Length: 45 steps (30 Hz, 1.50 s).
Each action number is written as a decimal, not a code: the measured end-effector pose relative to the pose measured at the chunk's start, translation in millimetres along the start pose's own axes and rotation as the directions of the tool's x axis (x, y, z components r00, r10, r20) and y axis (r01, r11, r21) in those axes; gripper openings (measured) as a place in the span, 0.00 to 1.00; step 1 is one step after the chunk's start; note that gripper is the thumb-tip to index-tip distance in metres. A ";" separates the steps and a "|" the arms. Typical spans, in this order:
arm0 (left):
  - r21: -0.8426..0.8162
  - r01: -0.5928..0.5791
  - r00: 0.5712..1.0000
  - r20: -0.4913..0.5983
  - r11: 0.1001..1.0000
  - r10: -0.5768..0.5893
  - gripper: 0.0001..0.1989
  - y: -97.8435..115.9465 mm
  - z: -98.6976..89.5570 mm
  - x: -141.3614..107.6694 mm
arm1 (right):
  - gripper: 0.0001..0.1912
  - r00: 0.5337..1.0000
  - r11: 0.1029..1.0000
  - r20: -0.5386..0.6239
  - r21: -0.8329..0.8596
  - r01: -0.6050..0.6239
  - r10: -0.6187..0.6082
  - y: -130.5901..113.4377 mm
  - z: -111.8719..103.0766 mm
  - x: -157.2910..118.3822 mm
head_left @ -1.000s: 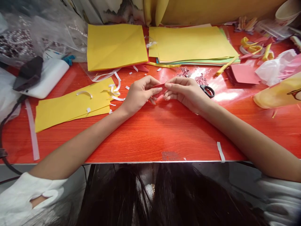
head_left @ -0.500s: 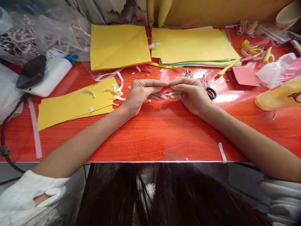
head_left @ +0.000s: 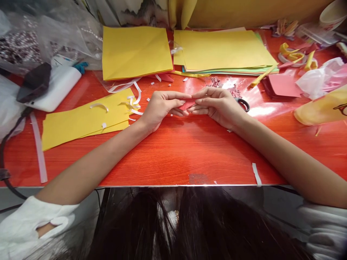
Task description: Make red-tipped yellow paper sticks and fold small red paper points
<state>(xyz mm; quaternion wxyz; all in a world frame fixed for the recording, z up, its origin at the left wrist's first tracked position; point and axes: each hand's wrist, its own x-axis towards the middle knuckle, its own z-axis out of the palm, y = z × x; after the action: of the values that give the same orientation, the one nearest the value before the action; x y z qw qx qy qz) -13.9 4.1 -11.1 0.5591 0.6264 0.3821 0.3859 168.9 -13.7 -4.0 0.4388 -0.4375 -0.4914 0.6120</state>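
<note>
A small piece of folded red paper is pinched between both hands above the middle of the red table. My left hand holds its left side between thumb and fingers. On its right side, my right hand grips it the same way, and the fingertips of the two hands nearly meet. Fingers cover part of the paper. Black scissor handles show just beyond my right hand. Yellow paper strips with white scraps on them lie left of my left hand.
Behind the hands are a yellow paper stack and another stack. Red paper squares, a pencil and a yellow cup-like object lie right. A bag of beads and a white device sit left.
Both hands have shifted very slightly left, and more of the red paper shows between the fingers. A small white scrap is now visible beneath my right wrist.
</note>
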 end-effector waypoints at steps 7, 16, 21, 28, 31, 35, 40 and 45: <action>0.058 -0.001 1.000 0.022 0.998 0.000 0.09 0.4 -3.2 0.5 | 0.05 1.000 1.000 -0.021 -0.021 0.018 -0.019 -1.5 0.7 -5.3; 0.057 0.009 0.983 0.181 0.998 -0.019 0.04 4.8 -5.6 -0.4 | 0.04 0.998 0.996 -0.023 -0.056 0.063 -0.064 2.6 6.7 -8.6; 0.060 -0.007 0.995 0.098 0.998 0.001 0.03 2.2 -1.3 -0.8 | 0.03 0.999 0.999 0.037 -0.041 0.014 -0.012 -1.1 4.5 -4.7; 0.102 -0.025 0.995 0.094 0.994 0.015 0.02 1.2 -1.0 -1.6 | 0.13 0.987 0.977 0.113 -0.193 -0.086 0.110 -6.5 0.0 -3.1; 0.130 -0.017 0.994 0.107 0.991 0.003 0.03 2.4 -1.1 -2.2 | 0.13 0.989 0.971 0.120 -0.230 -0.061 0.090 -6.7 1.1 -4.0; 0.138 0.010 0.996 0.092 0.990 -0.022 0.03 5.2 0.2 -3.4 | 0.13 0.993 0.961 0.107 -0.277 -0.023 0.055 -7.0 5.0 -5.0; 0.141 0.061 0.995 0.075 0.988 -0.072 0.05 7.6 1.2 -4.0 | 0.15 0.992 0.933 0.123 -0.359 0.023 0.023 -6.7 6.0 -5.2; 0.185 0.138 0.979 0.126 0.973 -0.163 0.09 11.3 0.3 -2.9 | 0.15 0.990 0.913 0.140 -0.405 0.058 0.000 -4.1 0.3 -5.4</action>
<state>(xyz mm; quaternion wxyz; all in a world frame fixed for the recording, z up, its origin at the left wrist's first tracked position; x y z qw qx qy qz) -14.3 0.4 0.0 0.5549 0.6680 0.4208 0.2621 170.3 -18.5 0.6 0.3120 -0.4689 -0.6437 0.5181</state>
